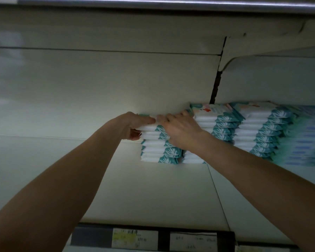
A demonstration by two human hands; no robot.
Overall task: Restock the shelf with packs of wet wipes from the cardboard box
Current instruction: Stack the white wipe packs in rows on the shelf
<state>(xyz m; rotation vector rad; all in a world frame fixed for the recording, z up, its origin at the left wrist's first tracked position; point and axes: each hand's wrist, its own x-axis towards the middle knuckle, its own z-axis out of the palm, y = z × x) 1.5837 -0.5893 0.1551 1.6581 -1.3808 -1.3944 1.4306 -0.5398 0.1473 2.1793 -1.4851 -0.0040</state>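
A cream-white metal shelf board [153, 188] runs across the dimly lit view. Behind it is a plain cream back panel [98, 84], and a pale grey rail [153, 4] runs along the top. A dark vertical seam [215, 84] splits the back panel right of centre, and a thin joint line crosses the board below it. Along the board's front edge sits a dark label strip [164, 237] with white and yellow price tags, too blurred to read.

At the board's back edge, near the middle, stands the left stack [153, 151] of flat white-and-teal plastic packs of wet wipes. The left hand [133, 124] clamps the top packs [149, 130] of this stack at their white end, with the thumb above and the fingers curled beneath. The right hand [180, 130] grips their teal end, with the fingers bent over the top. Just to the right stand a second stack [222, 124] and a third stack [258, 131] of the same packs, both taller. Beyond them, blurred blue-and-white packs [305, 142] lie toward the board's right edge.
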